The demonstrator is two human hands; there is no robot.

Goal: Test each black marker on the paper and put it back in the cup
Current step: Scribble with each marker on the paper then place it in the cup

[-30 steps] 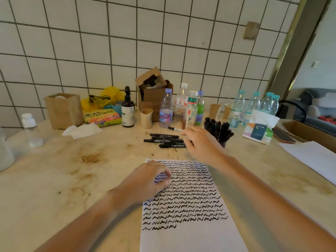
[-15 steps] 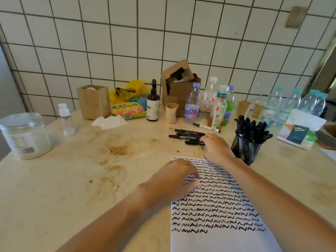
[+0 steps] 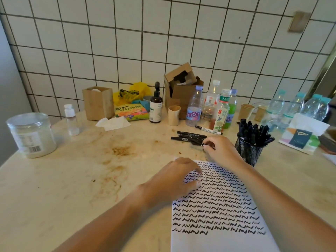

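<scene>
1. Head view, my hands. My right hand (image 3: 219,149) reaches forward to the near end of the loose group of black plastic markers (image 3: 189,137). Its fingertips (image 3: 206,144) pinch the end of the nearest one. My left hand (image 3: 177,179) rests with loosely curled fingers on the upper left corner of the white paper sheet covered in rows of black squiggles (image 3: 218,206); it grasps nothing.

2. Head view, the deciding relation. The loose markers lie flat on the beige marbled surface (image 3: 81,179), just beyond the top edge of the paper. Their long axes run left to right, roughly parallel to that edge. The pinched end is the right-hand one, so the barrel extends leftward, away from my right hand. My right hand is plainly the nearer.

3. Head view, the destination. The black wire-mesh cup (image 3: 249,151), crowded with upright markers, stands just to the right of my right wrist, near the paper's top right corner. I judge that the coming move means lifting the marker and swinging it back over the paper.
</scene>
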